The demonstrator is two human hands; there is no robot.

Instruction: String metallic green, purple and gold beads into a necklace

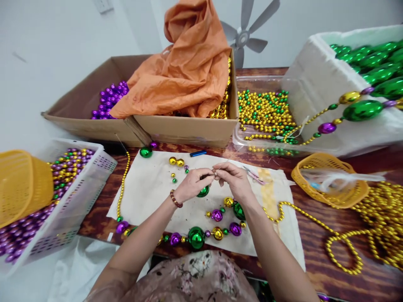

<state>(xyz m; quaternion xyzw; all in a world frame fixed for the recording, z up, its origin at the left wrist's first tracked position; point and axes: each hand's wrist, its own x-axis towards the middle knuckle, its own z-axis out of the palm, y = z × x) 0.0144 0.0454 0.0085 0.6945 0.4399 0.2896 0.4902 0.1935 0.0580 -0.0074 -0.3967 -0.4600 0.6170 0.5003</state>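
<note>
My left hand (195,184) and my right hand (233,179) meet over the white cloth (151,188). The fingertips of both are pinched together on something too small to make out. Just beneath them is a green ball bead (203,191), partly covered by my left hand. A strand of large green, purple and gold beads (196,238) curves across the cloth's near side, partly hidden by my forearms. Left of my hands lie loose gold beads (176,161) and a few smaller ones. Pink-handled snips (254,176) rest beside my right hand.
Cardboard boxes (189,130) with purple beads and orange cloth stand behind. A clear tub (239,140) and a foam box (310,79) are at back right. A white basket (94,167) is left; a yellow basket (330,201) and gold bead strands (382,222) are right.
</note>
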